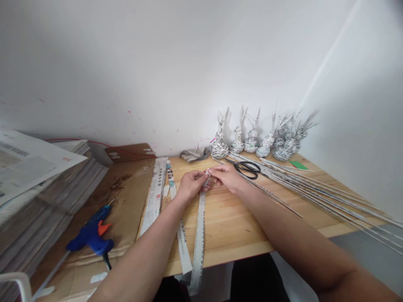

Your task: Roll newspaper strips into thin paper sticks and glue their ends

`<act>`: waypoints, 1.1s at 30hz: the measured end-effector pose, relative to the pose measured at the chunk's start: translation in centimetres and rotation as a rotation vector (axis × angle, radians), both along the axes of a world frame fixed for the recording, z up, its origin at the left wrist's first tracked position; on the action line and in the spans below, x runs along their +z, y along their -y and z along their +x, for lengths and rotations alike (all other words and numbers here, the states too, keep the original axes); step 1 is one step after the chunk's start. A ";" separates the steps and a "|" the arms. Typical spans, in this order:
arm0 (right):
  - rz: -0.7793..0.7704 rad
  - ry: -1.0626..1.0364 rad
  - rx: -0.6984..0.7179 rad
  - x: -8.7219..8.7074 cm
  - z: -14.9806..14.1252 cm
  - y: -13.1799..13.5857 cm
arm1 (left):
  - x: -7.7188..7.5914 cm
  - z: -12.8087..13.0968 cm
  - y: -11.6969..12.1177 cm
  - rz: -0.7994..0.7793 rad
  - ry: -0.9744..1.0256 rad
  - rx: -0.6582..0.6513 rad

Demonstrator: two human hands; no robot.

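Observation:
Between my two hands is the upper end of a newspaper strip [199, 226], which hangs down past the table's front edge. My left hand [192, 184] pinches that end with thumb and fingers. Close against it, my right hand [225, 176] also has its fingertips closed on the strip's tip, which looks folded or rolled. Another newspaper strip [183, 247] lies under my left forearm. Black-handled scissors [247, 170] rest just beyond my right wrist. Thin rolled paper sticks [302, 188] spread across the table to the right.
Woven paper figures [219, 149] stand along the wall, with a grey cloth [194, 155] beside them. A blue glue gun [94, 235] lies on cardboard [129, 201] at left, near a newspaper stack [53, 201]. Wider paper strips [155, 188] lie left of my hands. A green card [298, 165] sits at right.

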State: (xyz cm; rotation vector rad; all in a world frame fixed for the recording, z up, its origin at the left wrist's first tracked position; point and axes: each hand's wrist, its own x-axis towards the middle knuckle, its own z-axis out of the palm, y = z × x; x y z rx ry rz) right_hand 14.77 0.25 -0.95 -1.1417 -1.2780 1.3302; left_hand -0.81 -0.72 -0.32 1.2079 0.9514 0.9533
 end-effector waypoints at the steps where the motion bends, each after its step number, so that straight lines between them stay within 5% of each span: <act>1: -0.006 -0.003 0.003 0.0 0.0 0.0 | 0.0 0.0 0.0 -0.001 0.003 -0.002; 33: -0.016 -0.101 -0.136 -0.2 -0.9 0.2 | -0.6 0.4 0.1 0.087 0.024 -0.088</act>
